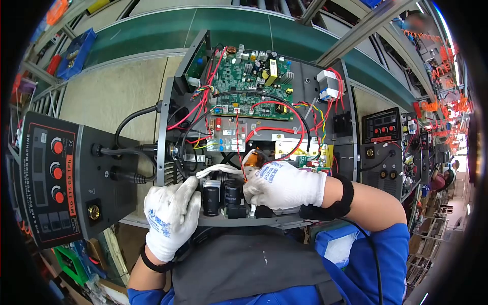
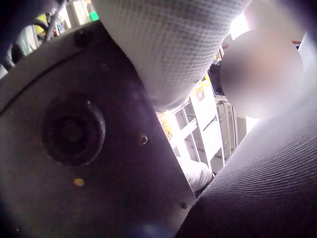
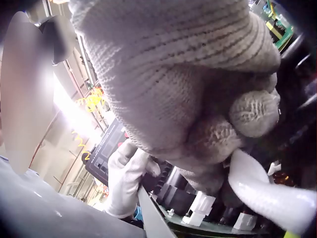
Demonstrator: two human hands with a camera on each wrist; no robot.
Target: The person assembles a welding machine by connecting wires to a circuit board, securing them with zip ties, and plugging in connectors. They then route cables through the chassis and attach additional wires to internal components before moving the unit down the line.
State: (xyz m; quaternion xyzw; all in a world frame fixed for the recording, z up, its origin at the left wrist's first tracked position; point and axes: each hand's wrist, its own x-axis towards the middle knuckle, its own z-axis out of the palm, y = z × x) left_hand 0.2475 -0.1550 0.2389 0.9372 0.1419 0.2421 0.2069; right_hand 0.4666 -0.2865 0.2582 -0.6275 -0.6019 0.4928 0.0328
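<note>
Pinched by the right hand (image 1: 284,187), the thick white sleeved cable (image 1: 219,168) runs crosswise toward the left hand (image 1: 172,213), whose grip is unclear.

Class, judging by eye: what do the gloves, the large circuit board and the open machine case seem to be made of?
Gloves: knitted fabric, matt white; ribbed stitches show in the right wrist view.
Large circuit board: probably coated laminate, green, as printed circuit boards look; exact base unclear.
Open machine case: likely sheet metal, grey; thin, straight-edged walls suggest it.
</note>
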